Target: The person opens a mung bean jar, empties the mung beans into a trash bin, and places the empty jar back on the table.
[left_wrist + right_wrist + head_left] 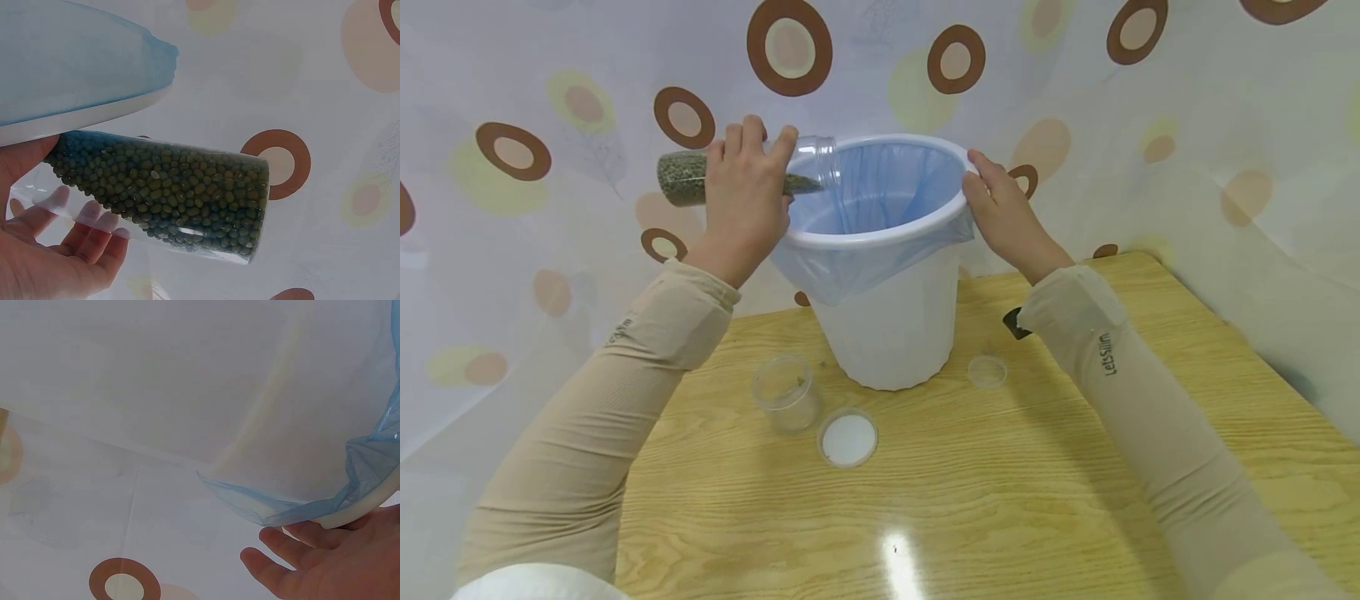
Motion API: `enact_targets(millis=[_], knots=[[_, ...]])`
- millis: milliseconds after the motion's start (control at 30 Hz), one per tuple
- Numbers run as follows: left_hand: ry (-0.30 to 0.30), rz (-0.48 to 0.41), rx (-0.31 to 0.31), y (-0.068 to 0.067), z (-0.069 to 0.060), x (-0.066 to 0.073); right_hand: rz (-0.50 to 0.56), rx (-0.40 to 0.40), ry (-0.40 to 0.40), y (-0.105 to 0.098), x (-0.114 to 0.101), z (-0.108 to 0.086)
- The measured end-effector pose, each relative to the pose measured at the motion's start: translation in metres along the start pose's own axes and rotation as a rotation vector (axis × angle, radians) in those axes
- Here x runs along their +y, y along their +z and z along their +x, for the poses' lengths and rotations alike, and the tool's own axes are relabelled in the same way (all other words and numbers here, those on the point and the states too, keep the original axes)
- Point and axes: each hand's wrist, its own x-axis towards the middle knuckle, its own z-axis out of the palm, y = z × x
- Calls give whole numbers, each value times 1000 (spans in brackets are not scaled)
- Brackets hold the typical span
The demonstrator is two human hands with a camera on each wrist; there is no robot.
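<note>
My left hand [745, 192] grips a clear jar [681, 177] on its side, its mouth over the left rim of a white trash can [891, 333]. Small green mung beans [187, 194] fill the jar's bottom end and thin out along its lower wall toward the mouth. A blue plastic liner [880, 187] covers the can's inside and folds over the rim. At the right side of that rim, my right hand [1003, 208] holds on; in the right wrist view its fingers [269, 565] lie against the outside. The can's bottom is hidden from view.
On the wooden table [970, 500] stand an uncovered clear container [790, 400], a round lid with a white disc [850, 439], and a small clear lid [987, 372]. A black object [1017, 323] is partly behind the right sleeve. A patterned sheet [865, 100] hangs behind.
</note>
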Motion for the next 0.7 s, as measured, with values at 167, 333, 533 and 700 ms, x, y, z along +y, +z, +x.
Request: enact_targets(millis=[167, 333, 533, 700], knots=[[6, 9, 0, 0, -1, 0, 6, -1, -2, 0, -1, -1], [12, 33, 7, 2, -2, 0, 2, 6, -23, 1, 0, 0], [16, 53, 17, 2, -3, 0, 2, 5, -28, 1, 0, 2], [21, 69, 23, 4, -3, 0, 2, 1, -26, 1, 0, 2]])
